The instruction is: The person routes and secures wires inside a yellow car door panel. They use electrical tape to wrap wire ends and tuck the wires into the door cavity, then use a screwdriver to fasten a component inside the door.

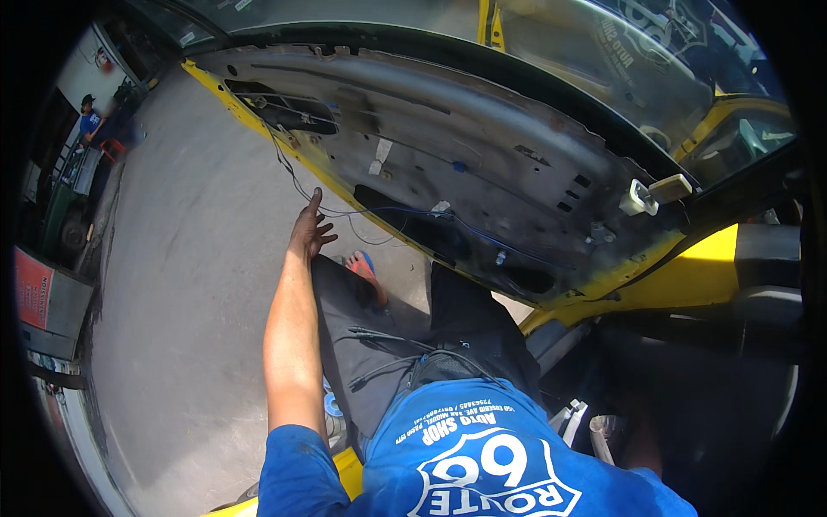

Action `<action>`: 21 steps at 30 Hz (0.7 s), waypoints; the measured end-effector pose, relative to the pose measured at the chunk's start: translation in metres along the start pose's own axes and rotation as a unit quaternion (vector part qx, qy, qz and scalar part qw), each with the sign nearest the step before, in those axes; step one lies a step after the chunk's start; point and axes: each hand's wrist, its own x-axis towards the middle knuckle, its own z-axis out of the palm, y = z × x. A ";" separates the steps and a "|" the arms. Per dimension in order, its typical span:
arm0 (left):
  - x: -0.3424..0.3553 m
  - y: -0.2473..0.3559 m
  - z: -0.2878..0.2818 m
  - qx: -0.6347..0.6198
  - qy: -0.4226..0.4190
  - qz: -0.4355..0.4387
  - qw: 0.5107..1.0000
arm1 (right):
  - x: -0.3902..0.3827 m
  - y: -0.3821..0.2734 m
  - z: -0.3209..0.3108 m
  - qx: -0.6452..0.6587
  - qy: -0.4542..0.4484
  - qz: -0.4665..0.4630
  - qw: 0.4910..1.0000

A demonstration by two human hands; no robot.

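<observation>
My left hand (312,226) hangs below the yellow-edged bare inner door panel (500,177), fingers spread and palm empty, its thumb beside thin loose wires (349,209) that droop from the panel. The panel has cut-out holes, small fittings and a pale fitting with a block (640,196) near its right end. My right arm (646,457) reaches down at the lower right into the shadowed car interior (698,362); its hand is too dark to make out, as is anything in it.
My legs and sandalled foot (366,276) stand on concrete floor (172,284). The yellow body sill (706,267) is at right, door glass and another yellow part (491,21) above. A person in blue (90,121) is at far left, near a grey cabinet with red panel (52,302).
</observation>
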 end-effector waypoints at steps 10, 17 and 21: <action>-0.015 -0.003 -0.009 -0.295 0.043 0.162 0.941 | -0.081 -0.135 -0.025 -0.185 -0.004 -0.004 0.983; -0.095 0.032 -0.066 -0.333 0.041 0.205 0.919 | -0.190 -0.338 -0.060 -0.299 -0.022 -0.151 0.942; -0.120 0.048 -0.046 -0.360 -0.026 0.223 0.905 | -0.233 -0.510 -0.030 -0.059 0.065 -0.633 0.769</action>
